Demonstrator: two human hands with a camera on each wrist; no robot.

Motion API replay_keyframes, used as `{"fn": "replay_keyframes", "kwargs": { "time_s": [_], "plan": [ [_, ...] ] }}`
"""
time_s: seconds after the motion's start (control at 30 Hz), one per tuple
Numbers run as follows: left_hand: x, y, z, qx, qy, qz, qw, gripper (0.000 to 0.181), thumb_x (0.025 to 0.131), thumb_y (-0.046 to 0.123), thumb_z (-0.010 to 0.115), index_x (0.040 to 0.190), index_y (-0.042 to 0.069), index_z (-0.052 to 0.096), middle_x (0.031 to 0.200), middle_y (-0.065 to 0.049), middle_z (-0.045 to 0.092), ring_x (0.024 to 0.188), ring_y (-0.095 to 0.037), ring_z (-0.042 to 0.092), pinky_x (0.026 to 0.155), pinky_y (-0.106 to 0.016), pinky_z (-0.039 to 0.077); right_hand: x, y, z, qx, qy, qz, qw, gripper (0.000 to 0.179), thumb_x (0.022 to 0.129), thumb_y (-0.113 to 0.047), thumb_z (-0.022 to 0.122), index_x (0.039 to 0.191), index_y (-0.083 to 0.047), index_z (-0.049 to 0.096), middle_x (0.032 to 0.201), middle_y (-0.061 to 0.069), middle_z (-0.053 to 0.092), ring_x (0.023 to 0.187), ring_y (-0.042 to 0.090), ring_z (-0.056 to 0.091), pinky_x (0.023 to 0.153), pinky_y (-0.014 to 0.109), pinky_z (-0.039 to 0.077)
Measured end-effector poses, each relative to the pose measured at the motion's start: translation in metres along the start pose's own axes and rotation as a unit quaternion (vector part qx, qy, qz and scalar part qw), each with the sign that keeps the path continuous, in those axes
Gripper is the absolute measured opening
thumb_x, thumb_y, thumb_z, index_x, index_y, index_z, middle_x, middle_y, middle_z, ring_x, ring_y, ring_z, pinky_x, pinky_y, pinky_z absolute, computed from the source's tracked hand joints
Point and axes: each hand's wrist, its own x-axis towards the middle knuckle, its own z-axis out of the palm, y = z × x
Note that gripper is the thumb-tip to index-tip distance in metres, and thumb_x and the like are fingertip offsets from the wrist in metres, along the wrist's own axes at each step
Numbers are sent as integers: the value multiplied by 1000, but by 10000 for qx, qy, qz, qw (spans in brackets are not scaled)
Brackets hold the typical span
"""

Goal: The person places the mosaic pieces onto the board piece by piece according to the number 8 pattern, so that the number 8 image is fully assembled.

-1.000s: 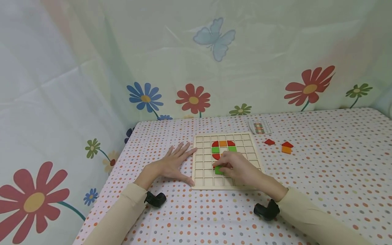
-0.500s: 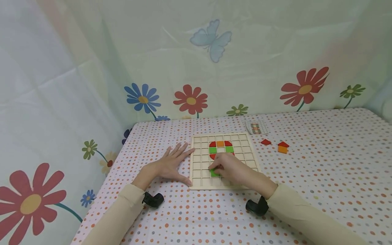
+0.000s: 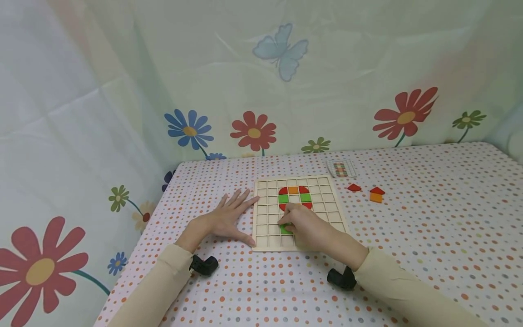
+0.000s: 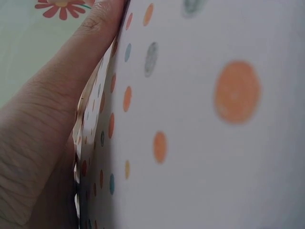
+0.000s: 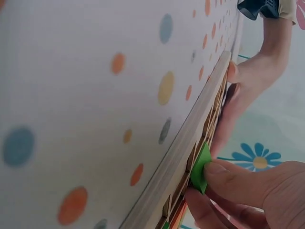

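A wooden grid board point(image 3: 261, 234) lies on the dotted tablecloth. My right hand point(image 3: 312, 229) pinches a green tile point(image 3: 285, 229) between thumb and finger over the board's lower middle. In the right wrist view this green tile point(image 5: 200, 168) stands tilted against the grid. Above the hand, red corner tiles point(image 3: 283, 190), an orange tile point(image 3: 293, 190) and green tiles point(image 3: 305, 197) form a ring in the grid. At the board's left edge, my left hand point(image 3: 226, 221) lies with fingers spread, its thumb and a fingertip touching the frame.
Right of the board lie a red tile point(image 3: 354, 187), another red tile point(image 3: 377, 190) and an orange tile point(image 3: 376, 197). Behind them is a card point(image 3: 341, 169) printed with a coloured pattern. A flowered curtain point(image 3: 347, 104) hangs behind the table.
My right wrist has shifted left and turned slightly, so the ring's lower right red tile shows now. The green tile stays in the fingers. My left hand keeps its place on the board.
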Motion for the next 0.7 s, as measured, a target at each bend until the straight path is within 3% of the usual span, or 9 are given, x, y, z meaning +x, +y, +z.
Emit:
{"fn": "replay_keyframes", "kwargs": {
  "time_s": [0.33,0.57,0.7],
  "plan": [
    [-1,1,0,-13,41,-6,10000,122,80,69,80,170,28,9,176,-6,-9,161,-32,-12,128,-60,-4,-5,8,0,-121,163,-245,9995,17,90,12,74,104,4,81,93,4,67,90,19,66,78,27,59],
    [-2,2,-1,-58,52,7,10000,123,79,69,80,170,28,9,176,-6,-8,161,-32,-12,128,-60,-4,-20,28,-18,946,-241,-9,9952,21,94,5,73,109,-6,82,110,1,75,106,20,69,90,33,59],
    [-2,2,-1,-76,74,36,9999,123,79,69,81,170,27,10,177,-7,-7,161,-33,-11,127,-61,-3,-35,51,-37,1218,-9,296,9921,20,95,2,74,110,-9,82,113,1,77,107,23,69,88,34,60]
  ]
}}
